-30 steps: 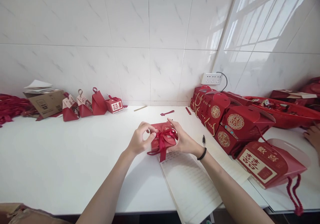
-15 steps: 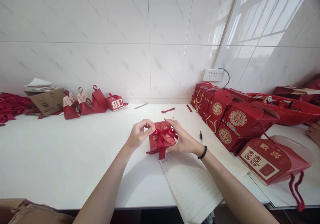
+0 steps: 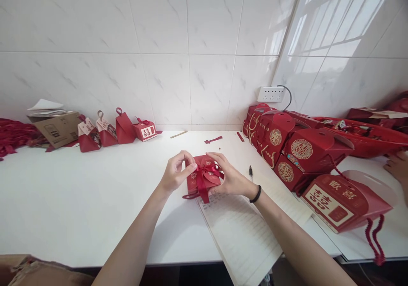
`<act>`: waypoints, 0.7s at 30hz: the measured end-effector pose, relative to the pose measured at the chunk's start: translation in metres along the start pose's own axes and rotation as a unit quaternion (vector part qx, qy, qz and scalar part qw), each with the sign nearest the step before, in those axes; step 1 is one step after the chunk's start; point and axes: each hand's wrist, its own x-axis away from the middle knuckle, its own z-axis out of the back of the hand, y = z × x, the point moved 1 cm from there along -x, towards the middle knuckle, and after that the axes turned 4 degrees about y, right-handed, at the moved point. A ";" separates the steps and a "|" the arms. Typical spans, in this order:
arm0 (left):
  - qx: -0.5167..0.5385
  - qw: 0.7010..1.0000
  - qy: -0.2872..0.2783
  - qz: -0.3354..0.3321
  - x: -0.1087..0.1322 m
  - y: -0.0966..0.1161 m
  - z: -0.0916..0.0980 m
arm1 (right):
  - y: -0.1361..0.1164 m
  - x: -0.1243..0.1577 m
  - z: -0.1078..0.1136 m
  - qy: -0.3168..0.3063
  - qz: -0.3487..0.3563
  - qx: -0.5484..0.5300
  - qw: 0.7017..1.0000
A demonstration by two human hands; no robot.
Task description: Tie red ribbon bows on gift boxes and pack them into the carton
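Observation:
A small red gift box with gold print stands in front of me, tied with a dark red satin ribbon in a bow whose tails hang down its front. The thumb and forefinger of my left hand pinch the bow's left loop at the box's upper left. My right hand, a black band on its wrist, cups the right side of the box, fingers behind and thumb in front. A dark red cord lies by the box's lower left corner. Under the box is the top of a lined paper sheet.
Stacked red boxes and a larger box with a rope handle stand right. A pen lies nearby. Small pouches, a cardboard box and ribbons are left. Another person's hand shows at the right edge.
The view has shifted slightly. The bow's right loop sits a little lower and one ribbon tail has spread apart from the other. Both hands keep their hold.

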 end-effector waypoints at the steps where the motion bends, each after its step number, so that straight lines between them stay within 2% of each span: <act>1: -0.011 1.000 0.010 -0.006 0.000 -0.001 0.001 | 0.000 0.000 0.000 0.002 0.001 0.003 1.000; 4: -0.042 0.999 0.033 -0.011 -0.001 -0.006 0.003 | -0.001 0.000 0.000 0.012 -0.004 0.007 1.000; 7: -0.097 0.995 0.024 -0.011 0.000 -0.009 0.003 | -0.001 -0.001 0.002 0.024 -0.008 0.015 1.000; 12: -0.176 0.983 0.054 0.000 0.003 -0.012 -0.008 | 0.005 0.000 0.002 0.025 -0.010 0.029 0.999; 17: -0.163 0.985 0.022 0.046 0.005 -0.019 -0.022 | 0.004 0.001 0.004 0.017 -0.003 0.031 0.999; 19: -0.159 0.986 0.036 0.047 0.005 -0.021 -0.025 | -0.004 0.001 0.010 0.075 0.004 0.041 0.996; 21: -0.161 0.984 0.053 0.049 0.006 -0.022 -0.026 | -0.016 0.002 0.017 0.195 0.005 0.056 0.979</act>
